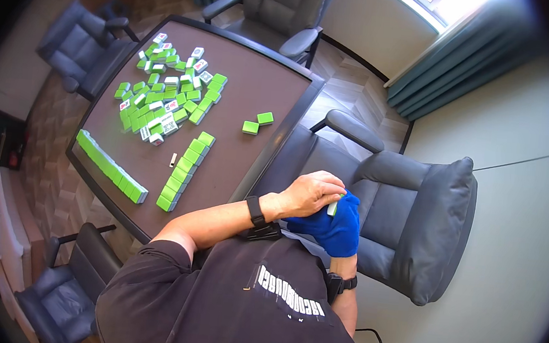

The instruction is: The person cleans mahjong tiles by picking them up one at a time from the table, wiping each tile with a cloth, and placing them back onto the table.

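Note:
My left hand reaches across my body, its fingers bent over a green-and-white mahjong tile. The tile rests against a blue cloth, which covers most of my right hand. That hand is curled inside the cloth beneath the tile; its fingers are hidden. Both hands are over the seat of a grey armchair, beside the table edge. On the brown mahjong table, two green-backed tiles lie apart from a loose heap of tiles, some showing their faces.
A straight row of tiles and a longer row line the near left of the table. Between them lies a small white piece. The grey armchair stands close on my right. More chairs surround the table.

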